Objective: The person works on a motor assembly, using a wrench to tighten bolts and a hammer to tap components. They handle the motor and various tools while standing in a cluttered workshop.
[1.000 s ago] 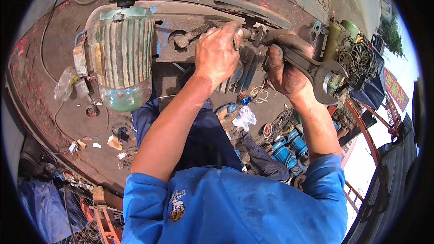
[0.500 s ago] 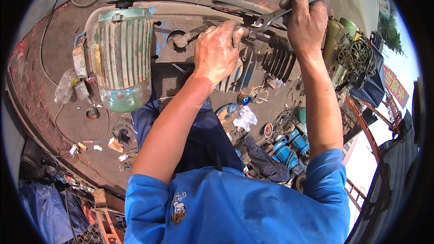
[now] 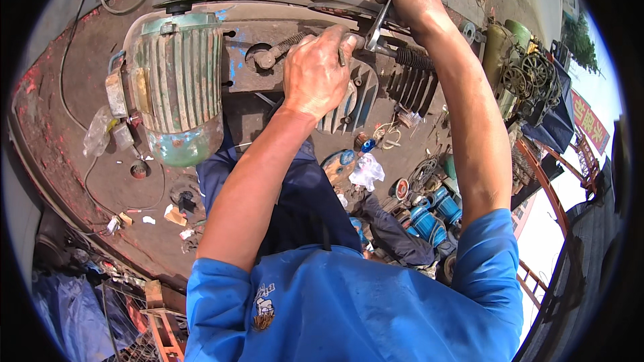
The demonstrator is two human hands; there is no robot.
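Note:
My left hand (image 3: 315, 70) is closed around part of a dark metal fitting at the middle of the machine plate, beside a bolt (image 3: 267, 59). Above and right, my right hand (image 3: 410, 3) grips a long steel open-end wrench (image 3: 380, 21), held steeply with its lower end at the fitting (image 3: 384, 50) just right of my left fingers; the exact contact is unclear. A ribbed sleeve (image 3: 412, 58) continues rightward from there. A green finned motor (image 3: 178, 84) is mounted left of my hands, and dark finned metal parts (image 3: 412, 90) lie below the sleeve.
Blue motors (image 3: 429, 224) and scattered parts cover the ground lower right. An olive tank with wheels and fittings (image 3: 503, 53) stands at right. Cables (image 3: 64, 74) loop across the left. A person's dark-trousered leg (image 3: 396, 228) or loose trousers lie below; I cannot tell which.
My right hand rose with the wrench from the right, then tilted it from sideways to steep, bringing its end down left beside my left hand. My left hand has barely moved.

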